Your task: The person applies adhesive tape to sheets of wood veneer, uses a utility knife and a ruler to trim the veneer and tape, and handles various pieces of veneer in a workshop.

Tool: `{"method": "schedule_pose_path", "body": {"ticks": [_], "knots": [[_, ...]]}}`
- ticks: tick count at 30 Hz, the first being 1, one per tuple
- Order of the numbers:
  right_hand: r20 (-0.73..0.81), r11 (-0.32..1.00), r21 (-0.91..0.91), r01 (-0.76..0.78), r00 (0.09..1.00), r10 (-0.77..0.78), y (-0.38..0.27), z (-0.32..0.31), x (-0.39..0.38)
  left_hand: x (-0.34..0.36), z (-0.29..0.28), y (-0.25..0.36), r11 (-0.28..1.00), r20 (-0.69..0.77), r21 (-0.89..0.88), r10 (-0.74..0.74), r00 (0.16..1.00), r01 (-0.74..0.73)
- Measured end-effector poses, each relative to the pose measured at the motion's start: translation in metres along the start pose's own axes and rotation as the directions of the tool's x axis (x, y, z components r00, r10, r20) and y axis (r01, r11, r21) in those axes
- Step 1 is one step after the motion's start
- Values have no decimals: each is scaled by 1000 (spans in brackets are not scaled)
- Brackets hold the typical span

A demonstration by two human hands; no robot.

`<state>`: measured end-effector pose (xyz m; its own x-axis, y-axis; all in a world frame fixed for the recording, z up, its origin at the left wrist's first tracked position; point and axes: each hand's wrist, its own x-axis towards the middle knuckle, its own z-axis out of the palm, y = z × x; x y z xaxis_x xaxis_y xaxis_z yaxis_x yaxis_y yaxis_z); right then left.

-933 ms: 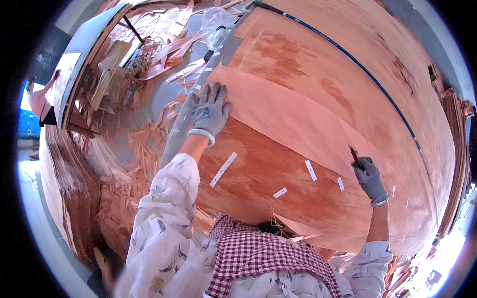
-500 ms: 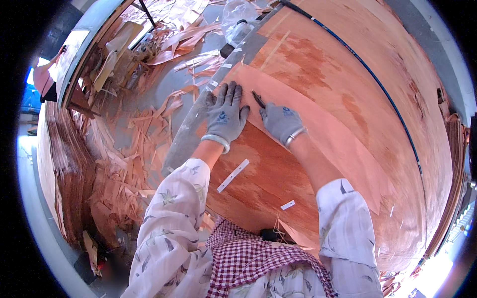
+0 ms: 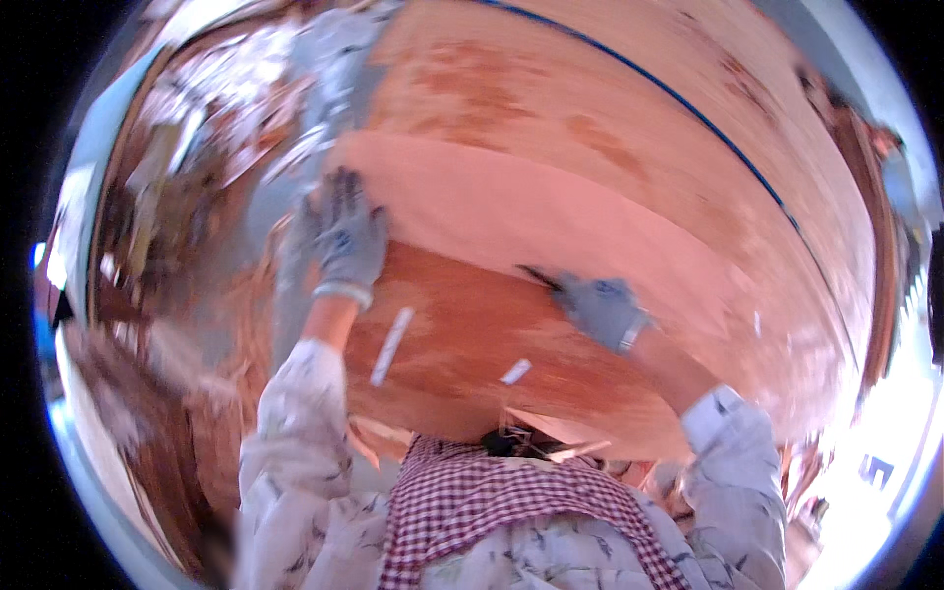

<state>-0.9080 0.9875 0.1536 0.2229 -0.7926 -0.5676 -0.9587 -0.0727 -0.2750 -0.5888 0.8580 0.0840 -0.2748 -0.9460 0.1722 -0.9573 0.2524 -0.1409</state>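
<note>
A long pale-pink veneer sheet (image 3: pixel 511 202) lies across a large reddish-brown wood panel (image 3: pixel 457 310). My left hand (image 3: pixel 350 241), in a grey glove, rests flat with fingers stretched at the sheet's left end, by the panel's grey edge. My gloved right hand (image 3: pixel 604 310) is closed around a slim dark tool, apparently a knife (image 3: pixel 538 276). Its tip points left, at the near edge of the pink sheet. Motion blur hides whether the tip touches the wood.
A long white strip (image 3: pixel 392 346) and a short white strip (image 3: pixel 515 371) lie on the panel nearer me. A thin blue rod (image 3: pixel 649 79) curves across the far side. Veneer scraps (image 3: pixel 231 118) litter the floor at left, beside stacked sheets (image 3: pixel 147 423).
My right hand has moved right and nearer to me with the tool, away from my left hand. The view has turned right; my left hand stays flat at the sheet's end.
</note>
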Motion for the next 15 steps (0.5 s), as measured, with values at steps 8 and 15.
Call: {"method": "schedule_pose_path", "body": {"ticks": [8, 15], "knots": [[-101, 997, -63, 39, 994, -45, 7, 12, -2, 2, -29, 136, 891, -27, -304, 346, 938, -337], [119, 968, -240, -79, 987, 110, 110, -19, -76, 2, -34, 134, 901, 12, -250, 370, 929, -356]]}}
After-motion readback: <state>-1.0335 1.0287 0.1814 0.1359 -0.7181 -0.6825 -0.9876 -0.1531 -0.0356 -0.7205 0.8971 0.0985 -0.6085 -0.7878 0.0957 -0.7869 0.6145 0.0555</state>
